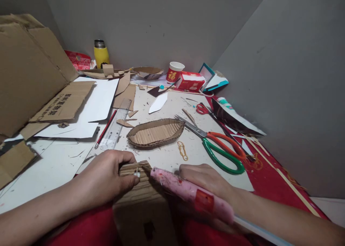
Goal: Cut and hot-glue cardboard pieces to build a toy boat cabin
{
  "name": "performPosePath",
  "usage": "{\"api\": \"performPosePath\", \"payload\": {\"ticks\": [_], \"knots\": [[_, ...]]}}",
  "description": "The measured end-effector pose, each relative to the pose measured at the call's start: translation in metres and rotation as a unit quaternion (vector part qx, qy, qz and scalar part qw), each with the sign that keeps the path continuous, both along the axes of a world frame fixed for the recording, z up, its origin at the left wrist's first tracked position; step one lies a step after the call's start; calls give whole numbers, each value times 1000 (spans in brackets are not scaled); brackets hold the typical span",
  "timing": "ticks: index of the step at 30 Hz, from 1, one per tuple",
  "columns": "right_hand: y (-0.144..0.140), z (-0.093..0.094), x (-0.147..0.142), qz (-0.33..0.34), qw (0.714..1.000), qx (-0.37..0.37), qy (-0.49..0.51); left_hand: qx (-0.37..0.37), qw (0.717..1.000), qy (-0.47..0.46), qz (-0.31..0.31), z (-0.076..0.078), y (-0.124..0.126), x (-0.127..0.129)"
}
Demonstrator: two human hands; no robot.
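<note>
My left hand (107, 177) grips the top edge of a corrugated cardboard piece (141, 194) that stands near the table's front edge. My right hand (207, 179) holds a pink hot glue gun (188, 194). Its nozzle touches the cardboard's upper edge right beside my left thumb, where a small white blob shows. A white glue stick pokes out of the gun's back toward the lower right. Just beyond my hands lies a boat-shaped cardboard hull (156, 132), flat on the white sheet.
Green-and-orange scissors (218, 147) and small red scissors (203, 108) lie right of the hull. A clear ruler (115, 129) and red pencil lie left. Large cardboard sheets (29, 73), a yellow flask (101, 53), a paper cup (174, 71) and boxes line the back. Grey walls close in at the rear and right.
</note>
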State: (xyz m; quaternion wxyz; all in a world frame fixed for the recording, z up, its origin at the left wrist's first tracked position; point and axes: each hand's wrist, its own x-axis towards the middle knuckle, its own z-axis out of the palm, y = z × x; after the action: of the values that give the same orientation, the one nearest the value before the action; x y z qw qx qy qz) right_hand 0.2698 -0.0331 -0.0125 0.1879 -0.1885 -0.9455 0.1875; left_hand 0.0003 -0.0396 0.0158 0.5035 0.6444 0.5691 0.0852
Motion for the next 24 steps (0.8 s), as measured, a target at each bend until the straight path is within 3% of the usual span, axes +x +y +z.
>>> {"api": "performPosePath", "payload": {"ticks": [6,10,19,24], "knots": [[-3,16,-4,-21,999,26,10,53,999,0,-13,1,-1,-2],[-8,15,-6,-32,998,24,41,74,997,3,-32,2,-2,-4],[-11,22,-4,15,999,-27,35,-31,987,-127,-92,8,10,-17],[-13,14,0,24,998,-58,10,-42,985,-153,-60,6,11,-14]]}}
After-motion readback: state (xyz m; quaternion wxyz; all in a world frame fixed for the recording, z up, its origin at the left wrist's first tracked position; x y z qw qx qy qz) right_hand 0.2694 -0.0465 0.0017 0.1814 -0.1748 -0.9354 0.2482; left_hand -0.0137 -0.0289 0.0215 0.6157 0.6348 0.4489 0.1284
